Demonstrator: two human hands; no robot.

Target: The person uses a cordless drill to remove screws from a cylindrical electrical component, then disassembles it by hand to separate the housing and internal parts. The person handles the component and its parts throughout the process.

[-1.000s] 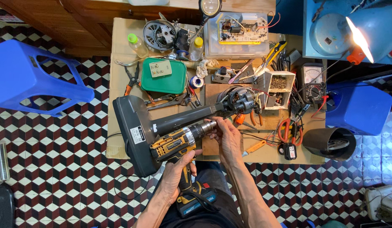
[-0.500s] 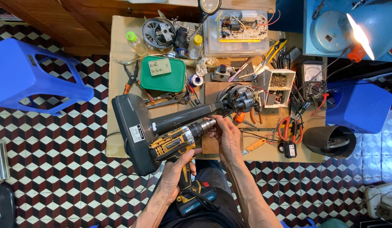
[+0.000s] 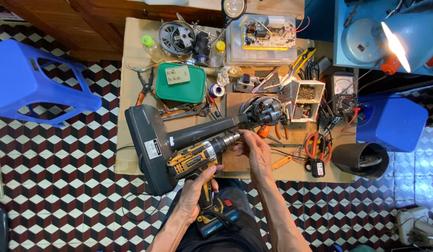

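Two hands on a yellow and black cordless drill, over a crowded low work table.

Nearest to the camera, the left hand (image 3: 195, 193) is closed around the grip of the drill (image 3: 202, 161), and the battery end points back toward the person's lap. The right hand (image 3: 249, 147) has its fingers wrapped on the chuck at the front of the drill. The drill is above the near edge of the table (image 3: 132, 60), just beside a dark grey fan stand (image 3: 148, 147) that lies flat, with its tube going to a fan motor (image 3: 265, 112). Farther away are a green box (image 3: 179, 88), red scissors (image 3: 314, 144), a meter (image 3: 344, 91) and a circuit board (image 3: 265, 30). A blue stool (image 3: 27, 81) stands at the left.
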